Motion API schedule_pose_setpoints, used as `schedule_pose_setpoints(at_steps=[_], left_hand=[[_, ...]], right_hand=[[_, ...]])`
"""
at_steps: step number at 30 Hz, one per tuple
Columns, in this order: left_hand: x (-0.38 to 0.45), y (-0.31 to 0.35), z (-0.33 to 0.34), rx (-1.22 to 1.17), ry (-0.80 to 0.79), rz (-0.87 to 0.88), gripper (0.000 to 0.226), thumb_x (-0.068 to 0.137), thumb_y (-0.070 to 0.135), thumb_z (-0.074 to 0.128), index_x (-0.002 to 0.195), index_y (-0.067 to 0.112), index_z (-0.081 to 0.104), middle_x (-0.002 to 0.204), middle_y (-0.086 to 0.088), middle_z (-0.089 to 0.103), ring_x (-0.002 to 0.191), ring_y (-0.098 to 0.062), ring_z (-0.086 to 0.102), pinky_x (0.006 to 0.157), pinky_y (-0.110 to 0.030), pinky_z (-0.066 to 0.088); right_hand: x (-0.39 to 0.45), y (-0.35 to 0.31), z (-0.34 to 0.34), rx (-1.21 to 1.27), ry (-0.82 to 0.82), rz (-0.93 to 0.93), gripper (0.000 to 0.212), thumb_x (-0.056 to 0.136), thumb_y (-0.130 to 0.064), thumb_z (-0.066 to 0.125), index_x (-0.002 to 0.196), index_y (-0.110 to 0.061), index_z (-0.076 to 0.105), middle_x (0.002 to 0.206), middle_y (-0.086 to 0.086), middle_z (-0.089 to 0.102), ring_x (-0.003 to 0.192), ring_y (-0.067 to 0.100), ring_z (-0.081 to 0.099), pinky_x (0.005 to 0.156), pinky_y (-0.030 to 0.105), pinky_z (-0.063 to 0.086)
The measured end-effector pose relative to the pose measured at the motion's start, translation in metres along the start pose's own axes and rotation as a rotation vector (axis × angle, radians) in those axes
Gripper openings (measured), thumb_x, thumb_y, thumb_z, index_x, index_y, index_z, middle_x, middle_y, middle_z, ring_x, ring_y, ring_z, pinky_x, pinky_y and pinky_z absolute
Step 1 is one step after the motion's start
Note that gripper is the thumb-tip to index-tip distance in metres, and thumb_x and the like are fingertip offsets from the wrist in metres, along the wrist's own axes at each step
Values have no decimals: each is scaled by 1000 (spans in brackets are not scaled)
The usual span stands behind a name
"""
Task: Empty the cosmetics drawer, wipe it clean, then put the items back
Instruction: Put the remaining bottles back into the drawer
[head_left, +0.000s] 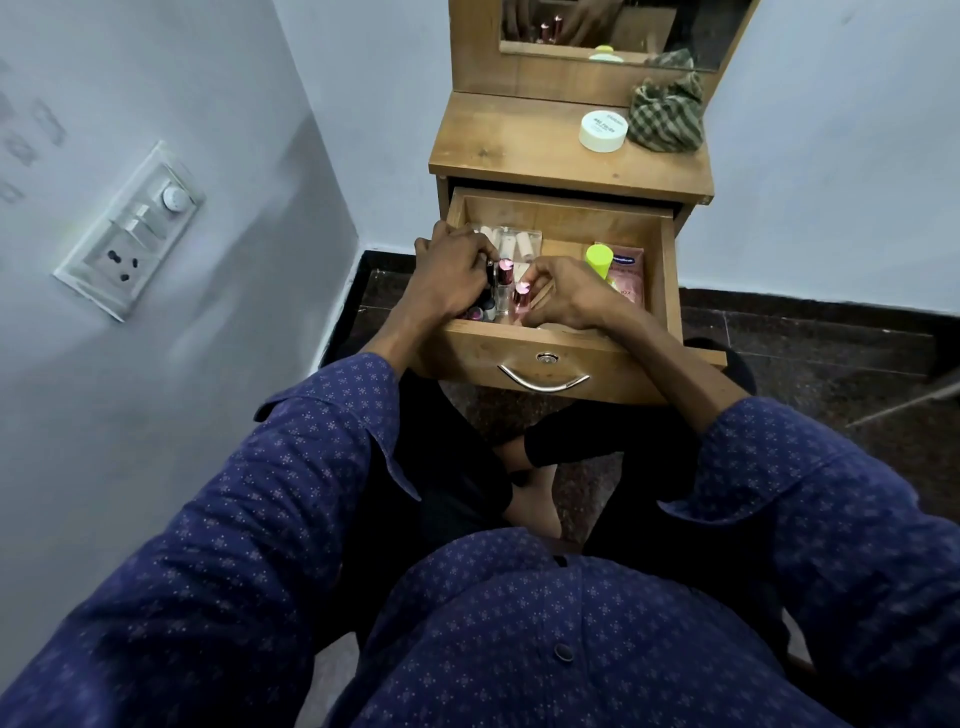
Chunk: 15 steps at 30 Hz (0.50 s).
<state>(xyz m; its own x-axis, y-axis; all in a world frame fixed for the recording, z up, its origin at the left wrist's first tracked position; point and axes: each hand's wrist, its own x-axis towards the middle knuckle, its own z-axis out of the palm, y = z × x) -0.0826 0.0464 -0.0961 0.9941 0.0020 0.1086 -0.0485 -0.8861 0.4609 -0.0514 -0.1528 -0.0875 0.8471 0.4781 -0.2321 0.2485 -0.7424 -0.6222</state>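
Note:
The wooden drawer (660, 244) of the dressing table is pulled out in front of me. Both my hands are inside it at the front left. My left hand (452, 270) grips a small dark item beside a pink-capped bottle (505, 275). My right hand (566, 293) curls its fingers round a second pink-capped bottle (521, 299). Several small lipstick-like items (480, 312) lie below my left hand. A clear box of white tubes (511, 240) sits at the drawer's back left. A yellow-green tube (598, 259) lies on a pink packet (628, 275) at the right.
On the table top (509, 140) stand a white cream jar (602, 130) and a crumpled checked cloth (667, 117). A mirror (613, 26) rises behind. A wall with a switch plate (132, 228) is close on the left. My crossed legs sit under the drawer.

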Motion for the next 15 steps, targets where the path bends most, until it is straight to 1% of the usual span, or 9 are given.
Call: schedule_pose_setpoints(at_steps=[2,3,5,6,7,8,9,10,15], left_hand=[[1,0,1,-7,0,-8,33,98,12,46,116,21,74,134,0,66,130,-27,42,95,-45,28],[1,-1,2,-7,1,-9,33,98,12,46,115,21,74,133,0,66,130,-27,42,95,-45,28],[0,-2,2,-9,4,-9,33,99,12,47,115,21,74,134,0,66,131,-27,42,96,-46,28],[0,-1,2,-10,3,-8,33,99,12,47,115,21,74,134,-1,66,131,-27,41,95,-45,28],[0,-1,2,-10,3,-7,33,99,12,47,116,21,74,135,-1,65,131,-27,41,94,-44,27],[0,-1,2,-8,2,-6,32,99,13,48,116,21,74,135,-1,65,131,-27,41,94,-44,26],[0,-1,2,-4,-1,-4,32,99,13,48,116,21,74,135,-2,65,131,-27,41,93,-43,25],[0,-1,2,-1,-3,-3,32,99,13,48,116,21,74,135,-2,65,130,-26,41,93,-43,25],[0,-1,1,8,-8,-6,31,101,15,47,117,19,73,136,-3,65,131,-27,41,99,-47,29]], right_hand=[[3,1,5,75,-43,76,41,74,-7,91,94,-22,58,93,1,71,88,22,68,82,32,56],[4,0,5,93,-58,125,39,76,-6,88,90,-23,56,96,3,74,92,25,70,88,39,57],[5,-2,7,89,-73,202,34,80,-8,86,86,-23,56,105,7,76,100,26,72,94,39,57],[6,-2,8,94,-74,231,32,81,-10,86,85,-23,57,102,6,76,94,23,72,88,33,59],[6,-2,8,110,-72,252,31,82,-11,86,85,-22,58,91,3,75,81,17,71,76,25,58],[7,-4,8,135,-77,265,29,83,-10,86,82,-21,60,78,-1,72,67,12,67,62,19,54],[7,-6,9,150,-85,266,27,84,-9,85,79,-20,61,68,-4,69,57,8,62,55,18,48],[8,-7,11,154,-92,263,27,84,-8,85,76,-20,62,64,-6,67,55,6,59,54,20,45],[9,-12,17,90,-64,291,24,82,-11,84,86,-22,64,84,-3,65,72,11,55,58,24,43]])
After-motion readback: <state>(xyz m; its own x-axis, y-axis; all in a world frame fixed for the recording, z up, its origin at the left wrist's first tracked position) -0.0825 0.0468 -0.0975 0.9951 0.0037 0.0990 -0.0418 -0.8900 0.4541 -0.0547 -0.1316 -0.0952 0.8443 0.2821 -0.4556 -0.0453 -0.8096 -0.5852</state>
